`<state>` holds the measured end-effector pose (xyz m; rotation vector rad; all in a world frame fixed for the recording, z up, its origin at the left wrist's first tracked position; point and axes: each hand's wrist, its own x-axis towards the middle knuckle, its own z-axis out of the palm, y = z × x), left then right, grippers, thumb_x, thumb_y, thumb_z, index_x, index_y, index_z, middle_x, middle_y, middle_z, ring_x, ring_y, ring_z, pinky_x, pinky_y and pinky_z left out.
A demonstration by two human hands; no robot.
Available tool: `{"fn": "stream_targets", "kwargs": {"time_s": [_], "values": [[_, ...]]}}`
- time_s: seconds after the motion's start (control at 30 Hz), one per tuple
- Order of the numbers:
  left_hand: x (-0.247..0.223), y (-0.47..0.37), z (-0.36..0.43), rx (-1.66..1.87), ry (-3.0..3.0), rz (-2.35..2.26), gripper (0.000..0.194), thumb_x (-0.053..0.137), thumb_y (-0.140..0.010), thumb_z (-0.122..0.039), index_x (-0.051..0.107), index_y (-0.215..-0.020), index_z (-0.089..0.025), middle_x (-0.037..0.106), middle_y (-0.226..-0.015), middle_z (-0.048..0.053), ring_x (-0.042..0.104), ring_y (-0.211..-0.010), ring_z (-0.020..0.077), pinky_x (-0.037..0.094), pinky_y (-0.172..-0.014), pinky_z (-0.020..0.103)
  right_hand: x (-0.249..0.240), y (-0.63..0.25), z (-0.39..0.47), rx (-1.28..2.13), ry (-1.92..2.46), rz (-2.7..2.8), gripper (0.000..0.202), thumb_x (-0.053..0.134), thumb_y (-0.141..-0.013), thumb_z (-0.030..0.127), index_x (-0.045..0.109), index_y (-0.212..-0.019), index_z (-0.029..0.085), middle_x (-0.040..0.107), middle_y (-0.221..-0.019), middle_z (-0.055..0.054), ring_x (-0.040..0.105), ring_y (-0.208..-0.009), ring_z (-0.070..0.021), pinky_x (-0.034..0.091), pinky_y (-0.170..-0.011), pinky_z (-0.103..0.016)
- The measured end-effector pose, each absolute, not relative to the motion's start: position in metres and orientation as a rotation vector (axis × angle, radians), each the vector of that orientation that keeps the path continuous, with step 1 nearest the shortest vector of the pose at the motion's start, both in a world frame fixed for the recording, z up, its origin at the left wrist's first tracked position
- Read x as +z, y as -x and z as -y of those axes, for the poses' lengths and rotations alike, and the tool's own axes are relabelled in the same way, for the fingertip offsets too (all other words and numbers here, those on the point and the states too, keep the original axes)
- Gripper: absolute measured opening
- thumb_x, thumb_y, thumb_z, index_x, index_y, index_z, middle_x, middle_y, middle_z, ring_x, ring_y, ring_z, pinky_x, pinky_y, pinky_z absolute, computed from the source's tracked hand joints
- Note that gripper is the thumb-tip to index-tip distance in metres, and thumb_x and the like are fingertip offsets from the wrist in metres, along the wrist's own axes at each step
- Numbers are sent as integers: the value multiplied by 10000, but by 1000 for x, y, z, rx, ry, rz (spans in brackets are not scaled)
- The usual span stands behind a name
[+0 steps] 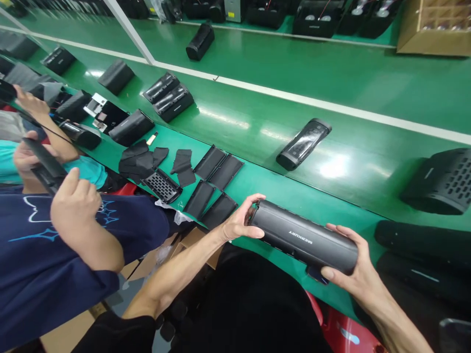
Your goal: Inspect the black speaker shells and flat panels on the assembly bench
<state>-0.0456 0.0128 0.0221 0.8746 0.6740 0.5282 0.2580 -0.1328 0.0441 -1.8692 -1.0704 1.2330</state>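
Black flat panels (pixel 226 172) lie near the left grip (pixel 243 223).

Left fingers (pixel 253 198) and right fingers (pixel 345 231) hold a black MERKURY casing (pixel 298 234) by its ends over the green table (pixel 263 181).

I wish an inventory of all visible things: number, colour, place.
Work surface: at least one, green, throughout
MERKURY casing: one, black, lower centre
Other casings: many, black, around work surface
Flat panels: four, black, left of MERKURY casing
Perforated panel: one, black, left of flat panels
Thin pieces: several, dark, by perforated panel
Divided box: one, brown, top right
Pole: one, pale, upper left
Red items: several, left and bottom
Co-workers: at least two, navy and turquoise clothing, left
Left hand: one, bare, casing's left end
Right hand: one, bare, casing's right end
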Motion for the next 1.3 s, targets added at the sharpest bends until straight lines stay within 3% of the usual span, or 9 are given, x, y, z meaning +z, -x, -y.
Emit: {"fn": "stream_targets", "kwargs": {"time_s": [0.07, 0.23, 0.53, 0.7, 0.8, 0.9, 1.03, 1.3], "values": [[28, 48, -4, 516, -859, -692, 1016, 958, -628, -372, 433, -1493, -279, 547, -1358, 89, 586, -1147, 291, 471, -993, 406, 48, -256, 141, 1233, 1903, 1050, 1054, 918, -593, 652, 424, -1451, 290, 494, -1582, -162, 519, -1390, -433, 465, -1103, -514], [38, 66, 29, 305, -896, -765, 1029, 944, -659, -432, 372, -1501, -277, 582, -1230, 74, 585, -1086, 278, 468, -950, 408, 63, -240, 173, 1423, 1921, 895, 904, 864, -673, 652, 493, -1421, 306, 560, -1532, -142, 600, -1303, -405, 535, -1020, -478], [55, 84, 51, 209, -911, -756, 926, 887, -726, -446, 386, -1484, -270, 563, -1223, 75, 573, -1080, 263, 469, -915, 384, 76, -217, 208, 1523, 1913, 712, 855, 862, -727, 574, 476, -1445, 317, 512, -1585, -132, 576, -1350, -392, 547, -1010, -456], [53, 88, 49, 158, -1000, -757, 923, 870, -739, -518, 382, -1480, -261, 556, -1225, 88, 575, -1076, 272, 475, -905, 395, 74, -215, 211, 1539, 1904, 665, 859, 860, -711, 628, 494, -1428, 326, 545, -1557, -151, 606, -1303, -412, 559, -978, -492], [51, 90, 44, 96, -1027, -728, 963, 886, -719, -538, 370, -1487, -272, 539, -1267, 95, 570, -1115, 292, 480, -943, 432, 71, -214, 212, 1538, 1894, 670, 950, 859, -678, 692, 483, -1465, 316, 533, -1565, -170, 566, -1360, -439, 518, -1057, -536], [52, 88, 44, 89, -1005, -729, 977, 881, -727, -532, 350, -1506, -279, 524, -1297, 99, 566, -1120, 294, 475, -956, 444, 71, -209, 213, 1521, 1915, 625, 980, 817, -736, 706, 409, -1539, 319, 473, -1622, -162, 470, -1465, -426, 431, -1161, -550], [54, 86, 52, 130, -948, -766, 983, 848, -746, -546, 336, -1537, -269, 504, -1354, 114, 531, -1199, 333, 439, -1017, 473, 78, -201, 216, 1526, 1973, 543, 866, 780, -819, 646, 413, -1543, 345, 465, -1617, -129, 508, -1425, -393, 479, -1116, -487], [54, 88, 50, 70, -906, -749, 1051, 873, -713, -501, 318, -1574, -268, 475, -1432, 124, 483, -1281, 375, 377, -1094, 507, 70, -211, 232, 1577, 1932, 658, 982, 774, -817, 683, 306, -1631, 398, 396, -1650, -127, 472, -1454, -414, 417, -1174, -542]]}}
